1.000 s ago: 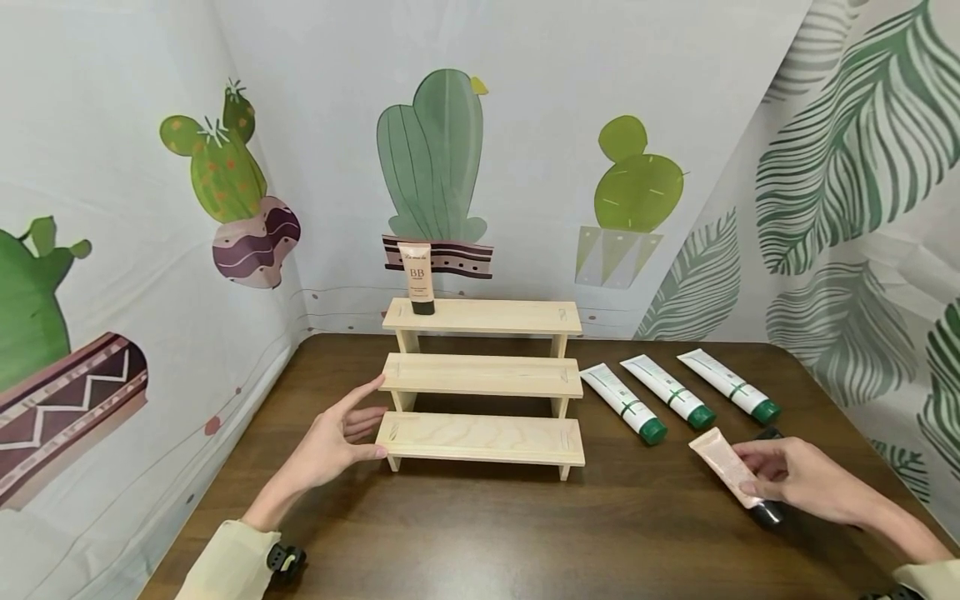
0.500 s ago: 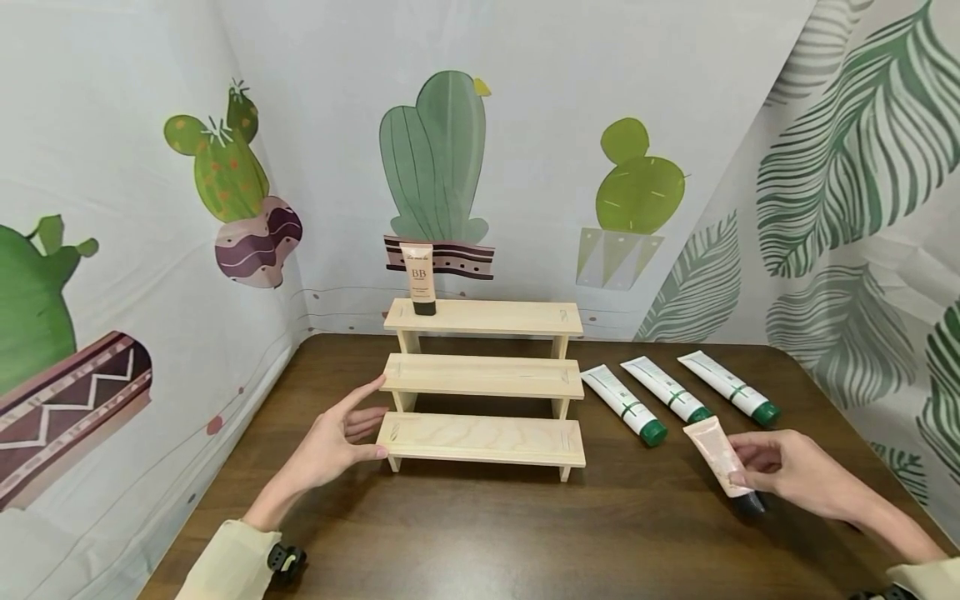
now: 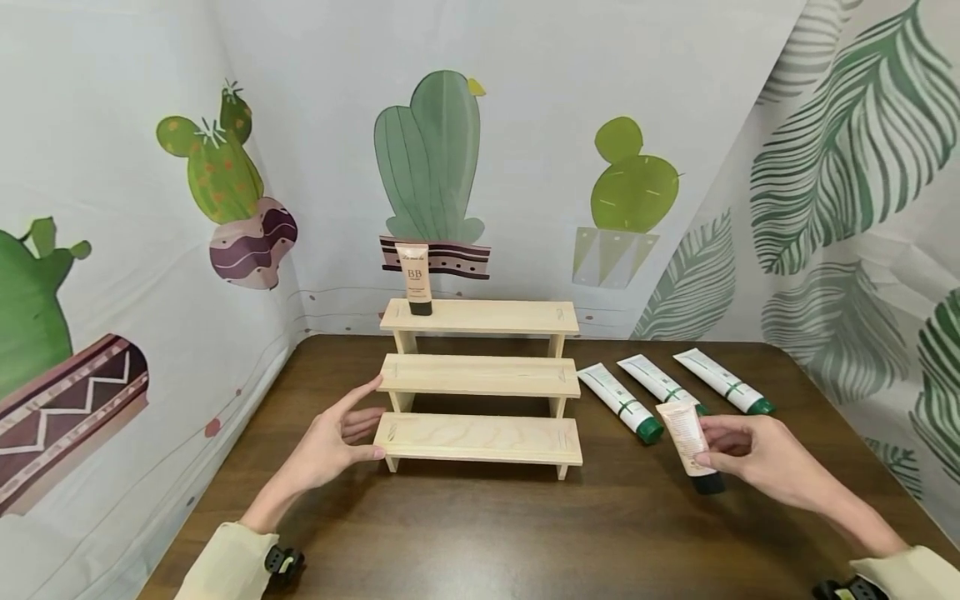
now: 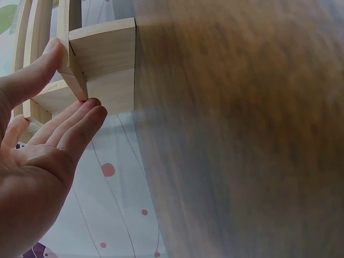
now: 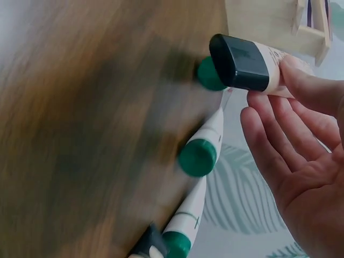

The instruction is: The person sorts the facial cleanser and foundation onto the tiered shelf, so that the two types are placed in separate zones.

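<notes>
My right hand [image 3: 768,462] grips a beige tube with a black cap [image 3: 682,435] between thumb and fingers, cap end down, above the table at the right. In the right wrist view that black cap [image 5: 242,62] points toward the tabletop. My left hand [image 3: 330,442] rests on the left end of a three-step wooden display rack [image 3: 480,433]. Its thumb touches the lowest step's front corner, and the index fingertip reaches the middle step. A similar beige BB cream tube [image 3: 415,273] stands upright on its cap at the top step's left end.
Three white tubes with green caps [image 3: 618,403] lie side by side to the right of the rack. Another black-capped item [image 5: 148,244] lies near them, hidden in the head view. A cactus-printed cloth [image 3: 525,167] hangs behind the brown table [image 3: 465,533].
My right hand has carried the beige tube leftward toward the rack, turning it more upright. The left hand has stayed in place on the rack.
</notes>
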The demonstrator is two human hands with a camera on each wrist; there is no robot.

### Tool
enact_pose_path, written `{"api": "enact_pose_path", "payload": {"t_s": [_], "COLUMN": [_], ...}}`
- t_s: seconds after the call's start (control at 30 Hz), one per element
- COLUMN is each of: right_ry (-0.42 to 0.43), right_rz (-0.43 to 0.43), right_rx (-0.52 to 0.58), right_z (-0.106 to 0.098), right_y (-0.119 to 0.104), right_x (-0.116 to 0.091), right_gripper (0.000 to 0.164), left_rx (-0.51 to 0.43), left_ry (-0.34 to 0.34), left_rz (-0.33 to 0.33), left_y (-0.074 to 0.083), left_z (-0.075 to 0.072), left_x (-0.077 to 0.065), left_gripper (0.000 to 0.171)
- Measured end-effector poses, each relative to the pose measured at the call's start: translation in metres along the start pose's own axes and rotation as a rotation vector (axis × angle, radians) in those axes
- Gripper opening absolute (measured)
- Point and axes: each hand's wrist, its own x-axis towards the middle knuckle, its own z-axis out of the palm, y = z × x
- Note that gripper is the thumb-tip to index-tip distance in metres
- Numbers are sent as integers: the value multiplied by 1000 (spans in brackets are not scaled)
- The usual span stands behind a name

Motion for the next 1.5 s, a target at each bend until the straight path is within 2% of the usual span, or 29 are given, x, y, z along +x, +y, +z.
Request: {"api": "enact_pose_path", "payload": {"t_s": [0.4,0.57,0.83,1.0,1.23,1.5], "right_ry": [86,99,103,107,131,172], "right_rz": [-10,8,-37,-56,-78,-109], "right_rx": [54,52,84,115,95,123], "right_z": [14,18,24,28,26,27], "right_y": [-19,-24,-35,-47,-65,-98], "right_x": [18,25,41,53,74,96], "right_gripper": [42,44,41,40,40,39], "left_rx": [-2,-1,-6,-5,-3,-2], "left_ry": [7,4,3,5,6,6], "left_rz": [1,2,0,-3,2,13], "left_y": [-1,-3,-3,-3,-2,-2], "left_z": [1,1,1,1,0,-1], "left_x": [-1,-1,0,-1,-1,0], "left_gripper": [105,105,106,106,105,105]}}
